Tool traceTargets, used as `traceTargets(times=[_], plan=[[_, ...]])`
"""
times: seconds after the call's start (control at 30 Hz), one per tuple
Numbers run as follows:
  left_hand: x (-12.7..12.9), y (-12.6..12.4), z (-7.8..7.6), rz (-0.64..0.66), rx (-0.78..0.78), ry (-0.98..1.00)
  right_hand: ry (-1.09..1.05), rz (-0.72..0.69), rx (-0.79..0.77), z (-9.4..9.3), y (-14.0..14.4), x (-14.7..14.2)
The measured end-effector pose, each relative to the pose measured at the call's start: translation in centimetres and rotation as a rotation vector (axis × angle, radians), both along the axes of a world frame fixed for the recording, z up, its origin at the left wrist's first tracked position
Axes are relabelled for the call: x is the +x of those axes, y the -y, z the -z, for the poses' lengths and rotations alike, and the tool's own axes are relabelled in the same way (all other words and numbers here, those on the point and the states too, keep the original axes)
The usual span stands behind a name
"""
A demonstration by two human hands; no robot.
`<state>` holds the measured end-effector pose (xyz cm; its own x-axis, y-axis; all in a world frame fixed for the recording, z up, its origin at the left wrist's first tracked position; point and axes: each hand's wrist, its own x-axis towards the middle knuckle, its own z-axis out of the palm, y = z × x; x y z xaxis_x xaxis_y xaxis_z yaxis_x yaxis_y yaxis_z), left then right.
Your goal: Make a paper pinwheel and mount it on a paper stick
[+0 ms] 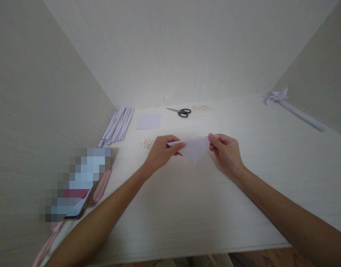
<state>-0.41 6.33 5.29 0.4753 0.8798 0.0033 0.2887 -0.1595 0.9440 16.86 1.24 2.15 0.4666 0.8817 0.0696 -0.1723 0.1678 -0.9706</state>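
Observation:
A thin white sheet of paper [196, 148] folded to a triangle is stretched between my two hands above the table, its point hanging down toward me. My left hand [164, 150] pinches the left corner between thumb and fingers. At the opposite corner, my right hand [225, 148] grips the paper with thumb and fingertips. Slight blur softens the paper's lower tip. Just left of my left hand lie several short cotton-tipped sticks [145, 144], partly covered by that hand. Farther back rests a flat square stack of white paper [148, 121].
Black-handled scissors [183, 112] lie near the back wall, beside a small pile of pale bits [200, 107]. Rolled paper sticks [117, 126] are heaped at the left. A blurred-out phone [81, 185] leans at the left wall. On the right lies a paper pinwheel [298, 111] on a rolled stick.

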Motion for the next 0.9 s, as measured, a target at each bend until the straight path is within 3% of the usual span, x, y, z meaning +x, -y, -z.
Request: traceTargets(times=[0.13, 0.3, 0.43, 0.63, 0.9], plan=[[-0.6, -1.0, -0.7, -0.115, 0.065, 0.019, 0.052, -0.108, -0.063, 0.3, 0.1, 0.2], [-0.8, -1.3, -1.0, -0.219, -0.04, 0.269, 0.277, -0.256, -0.11, 0.0, 0.5, 0.0], [-0.5, -1.0, -0.8, -0.216, -0.044, 0.376, 0.395, -0.318, -0.1, -0.3, 0.8, -0.6], [-0.4, -0.3, -1.2, -0.2, 0.079, 0.397, 0.45, -0.435, -0.159, -0.1, 1.0, -0.9], [0.0, 0.7, -2.1, -0.209, 0.166, 0.423, 0.601, -0.442, -0.099, 0.3, 1.2, -0.8]])
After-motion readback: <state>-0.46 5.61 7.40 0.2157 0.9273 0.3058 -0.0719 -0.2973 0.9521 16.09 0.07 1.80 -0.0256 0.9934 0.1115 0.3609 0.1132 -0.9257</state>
